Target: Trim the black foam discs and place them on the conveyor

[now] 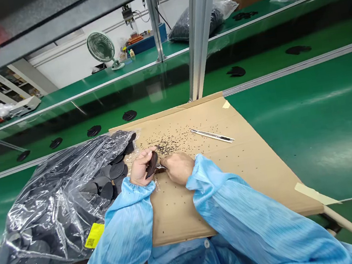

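Note:
Over a brown cardboard sheet [253,182], my left hand [141,168] holds a black disc [151,164] tilted on edge, thumb at its top. My right hand [180,167] is closed round a small metal tool [160,166], whose tip points at the disc's face. Most of that tool is hidden in the fingers. Just beyond both hands lies a scatter of tiny black bits [168,145]. A utility knife [212,135] rests on the cardboard to the right of them. At the left, a clear plastic bag [51,203] lies open with many black discs [117,170] inside.
Several black discs [129,115] sit spaced out on a green conveyor belt [164,100] behind the cardboard. A metal post [200,31] rises at the cardboard's far edge. Farther back are a green fan [100,47] and a filled bag [194,23]. Tape [316,194] marks the near right corner.

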The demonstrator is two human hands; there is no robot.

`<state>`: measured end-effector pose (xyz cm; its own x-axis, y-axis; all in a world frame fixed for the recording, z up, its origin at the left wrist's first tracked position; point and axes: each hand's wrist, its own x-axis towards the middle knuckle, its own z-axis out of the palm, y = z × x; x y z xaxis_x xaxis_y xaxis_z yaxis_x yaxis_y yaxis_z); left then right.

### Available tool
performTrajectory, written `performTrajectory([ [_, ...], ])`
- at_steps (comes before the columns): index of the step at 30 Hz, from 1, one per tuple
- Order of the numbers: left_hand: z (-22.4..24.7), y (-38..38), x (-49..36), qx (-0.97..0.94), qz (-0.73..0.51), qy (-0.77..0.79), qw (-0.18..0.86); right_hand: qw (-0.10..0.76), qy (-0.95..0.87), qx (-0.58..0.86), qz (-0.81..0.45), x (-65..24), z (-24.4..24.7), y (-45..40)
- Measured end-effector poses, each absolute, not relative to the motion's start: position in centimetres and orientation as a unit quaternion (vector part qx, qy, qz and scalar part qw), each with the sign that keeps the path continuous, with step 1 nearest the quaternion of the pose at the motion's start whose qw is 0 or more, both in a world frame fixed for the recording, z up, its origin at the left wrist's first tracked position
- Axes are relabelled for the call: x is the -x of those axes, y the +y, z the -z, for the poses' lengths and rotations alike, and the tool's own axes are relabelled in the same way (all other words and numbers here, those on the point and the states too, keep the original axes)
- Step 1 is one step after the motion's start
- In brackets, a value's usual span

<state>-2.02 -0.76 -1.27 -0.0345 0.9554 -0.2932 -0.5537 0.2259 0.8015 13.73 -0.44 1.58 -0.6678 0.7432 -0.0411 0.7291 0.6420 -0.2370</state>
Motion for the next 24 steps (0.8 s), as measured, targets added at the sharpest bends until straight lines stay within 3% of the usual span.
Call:
performTrajectory([
  [6, 1.1, -0.7, 1.9, -0.221, -0.572, 0.431, 0.662, 0.032, -0.904, 0.408, -0.127, -13.6, -1.4, -0.5],
  [9, 0.8, -0.5, 1.5, -0.208, -0.588, 0.396, 0.674, 0.099, -0.883, 0.422, -0.181, -13.7, -1.2, -0.3],
  [14, 0.7, 0.0, 0.9, -0.172, -0.648, 0.378, 0.639, 0.327, -0.695, 0.43, -0.475, -15.2, -0.6, 1.5],
  [17, 1.0, 0.3, 0.8, -0.177, -0.661, 0.351, 0.639, 0.386, -0.575, 0.356, -0.627, -16.6, -0.4, 3.0],
  [20, 1.3, 0.7, 0.5, -0.171, -0.673, 0.338, 0.635, 0.438, -0.57, 0.332, -0.611, -17.0, -0.8, 3.3],
  [22, 1.3, 0.9, 0.3, -0.167, -0.671, 0.345, 0.635, 0.465, -0.616, 0.346, -0.534, -16.2, -1.7, 2.6],
  [24, 1.2, 0.7, 0.2, -0.187, -0.667, 0.361, 0.624, 0.437, -0.709, 0.346, -0.431, -14.2, -3.1, 1.2],
])
